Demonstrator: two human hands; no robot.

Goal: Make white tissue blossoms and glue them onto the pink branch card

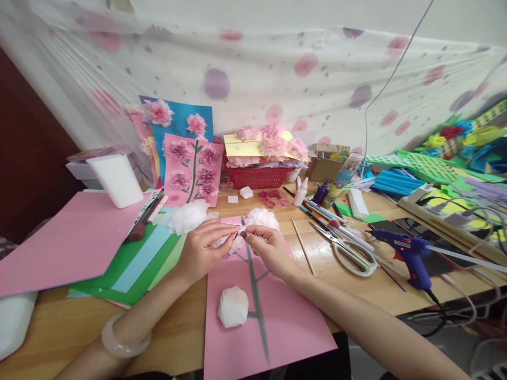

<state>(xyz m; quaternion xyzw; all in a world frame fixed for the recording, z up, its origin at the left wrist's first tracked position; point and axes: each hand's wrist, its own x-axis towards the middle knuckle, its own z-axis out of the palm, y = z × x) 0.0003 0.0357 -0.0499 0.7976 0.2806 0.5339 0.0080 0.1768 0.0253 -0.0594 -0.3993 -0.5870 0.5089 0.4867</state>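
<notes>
My left hand (208, 245) and my right hand (273, 250) meet above the upper part of a pink sheet (289, 322). Fingertips of both are pinched together on a small bit of white tissue paper (240, 230), mostly covered by the fingers. A dark green stem with side branches (255, 295) is painted on the sheet. Near its lower left branch lies a round wad of white tissue paper (233, 306). A ruffled white paper flower (261, 217) sits at the top, behind my right hand. More white ruffles show partly behind my fingers.
Fluffy white tissue (188, 216) lies left of the sheet, beside green card (119, 264). At right are a wooden stick (304, 247), scissors (348, 250) and a blue glue gun (407, 253) with cables. Behind stand a red basket (259, 178) and a pink flower picture (193, 171).
</notes>
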